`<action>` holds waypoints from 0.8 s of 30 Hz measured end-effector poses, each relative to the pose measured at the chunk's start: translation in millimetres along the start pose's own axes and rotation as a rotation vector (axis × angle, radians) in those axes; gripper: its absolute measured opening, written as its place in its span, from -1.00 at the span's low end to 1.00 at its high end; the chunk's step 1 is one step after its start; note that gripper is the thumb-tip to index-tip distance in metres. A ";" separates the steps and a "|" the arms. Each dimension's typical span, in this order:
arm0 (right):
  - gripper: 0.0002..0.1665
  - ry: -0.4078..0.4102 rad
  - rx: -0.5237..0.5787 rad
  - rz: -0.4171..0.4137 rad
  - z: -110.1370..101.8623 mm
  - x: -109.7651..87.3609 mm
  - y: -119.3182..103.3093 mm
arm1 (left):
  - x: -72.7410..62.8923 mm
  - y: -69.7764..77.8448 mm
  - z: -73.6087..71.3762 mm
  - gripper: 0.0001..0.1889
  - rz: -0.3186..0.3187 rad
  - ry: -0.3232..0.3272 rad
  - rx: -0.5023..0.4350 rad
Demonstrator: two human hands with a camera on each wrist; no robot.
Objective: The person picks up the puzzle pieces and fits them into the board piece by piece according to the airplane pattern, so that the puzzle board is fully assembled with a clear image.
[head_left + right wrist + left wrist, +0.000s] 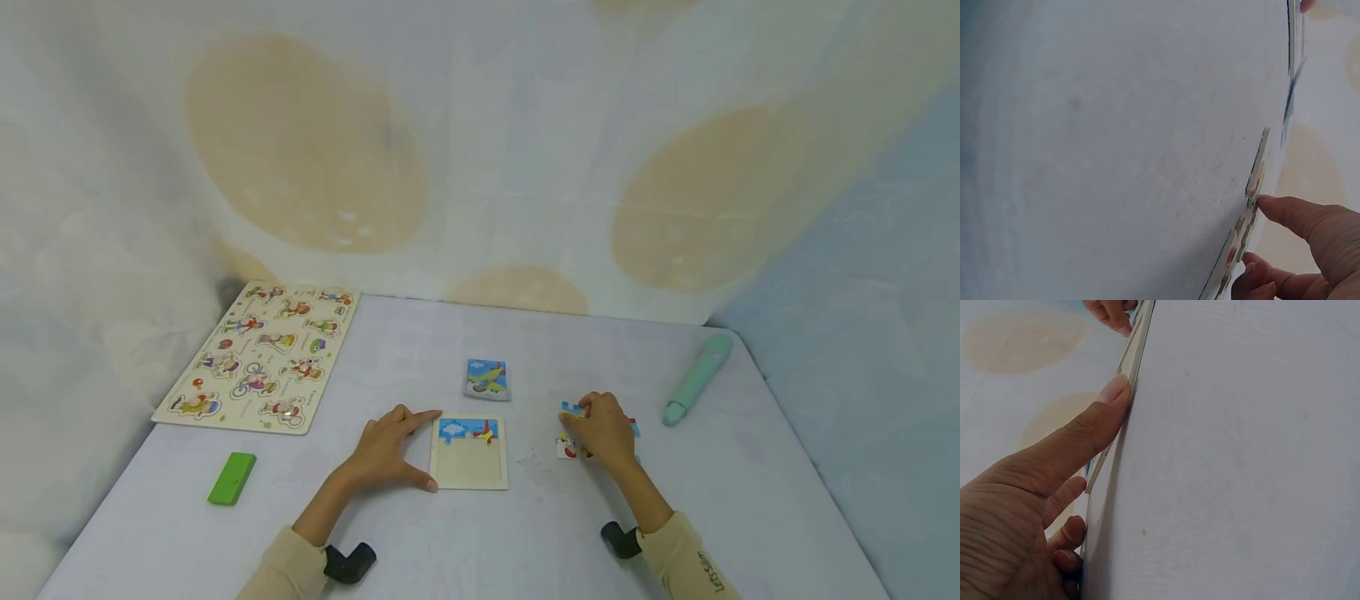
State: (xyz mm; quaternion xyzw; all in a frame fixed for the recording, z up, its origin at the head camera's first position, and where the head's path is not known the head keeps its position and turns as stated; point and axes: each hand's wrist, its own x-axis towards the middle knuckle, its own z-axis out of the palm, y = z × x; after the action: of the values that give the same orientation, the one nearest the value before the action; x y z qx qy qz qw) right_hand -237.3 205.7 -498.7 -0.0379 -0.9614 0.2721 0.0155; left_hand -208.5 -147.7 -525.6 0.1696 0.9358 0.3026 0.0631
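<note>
Lying beyond tray (469,467): 1 airplane picture (487,377); left hand (386,449) spread, right hand (604,430) pinching piece (572,408).

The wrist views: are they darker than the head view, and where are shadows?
Left wrist: dimmer, soft shadow on the table beside the board; right wrist: dimmer too, shadow beside the pieces; head: brighter, faint shadows near left hand and right hand.

A pale worktop (480,546) meets a whitish fabric backdrop (517,183) — printed with large, blurry tan patches (303,142) — behind it. Similar hangings close both sides: a greyish-white left drape (90,275) and a bluer right drape (870,333). The light is soft, its shadows faint.
</note>
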 end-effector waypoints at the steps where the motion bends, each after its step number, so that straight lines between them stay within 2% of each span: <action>1: -0.47 0.001 -0.008 0.000 0.2 0.3 -0.3 | 0.1 -0.1 0.1 0.10 -0.001 0.001 0.000; 13: -0.50 0.051 -0.028 -0.002 -2.5 -1.6 -4.1 | 0.0 -1.2 0.6 0.10 0.007 0.006 -0.003; 24: -0.49 0.028 -0.016 -0.032 6.6 -16.0 -37.3 | -1.0 1.4 -1.2 0.10 -0.001 0.000 -0.007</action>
State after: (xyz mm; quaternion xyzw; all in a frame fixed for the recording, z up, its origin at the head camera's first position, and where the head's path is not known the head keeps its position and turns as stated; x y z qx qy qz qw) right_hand -224.0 169.3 -484.9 -0.0264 -0.9638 0.2634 0.0331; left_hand -207.4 -147.7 -523.8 0.1689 0.9348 0.3058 0.0639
